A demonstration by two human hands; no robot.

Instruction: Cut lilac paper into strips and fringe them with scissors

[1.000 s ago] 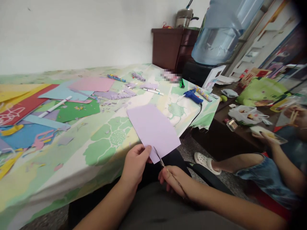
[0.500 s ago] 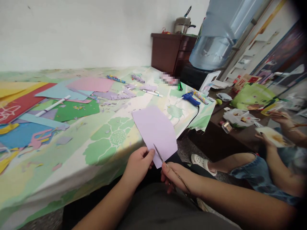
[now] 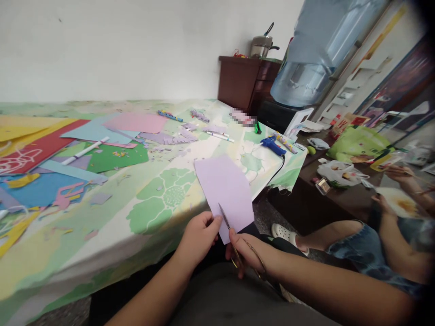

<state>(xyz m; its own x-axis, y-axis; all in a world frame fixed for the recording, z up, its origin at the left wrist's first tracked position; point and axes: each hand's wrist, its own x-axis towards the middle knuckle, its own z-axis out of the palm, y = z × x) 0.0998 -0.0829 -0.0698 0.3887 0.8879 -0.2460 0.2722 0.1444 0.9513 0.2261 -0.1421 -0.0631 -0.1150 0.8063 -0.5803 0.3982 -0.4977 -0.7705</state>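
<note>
Lilac paper hides part of the scissors.

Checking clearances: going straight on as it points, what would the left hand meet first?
The left hand would probably meet the slim metal scissors, crossing the lilac paper sheet it holds; depth unclear.

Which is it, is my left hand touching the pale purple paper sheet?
Touching: in the head view, the left hand holds the pale purple paper sheet, thumb over its left edge.

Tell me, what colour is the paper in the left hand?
The paper is plain light purple, shown in the head view.
</note>
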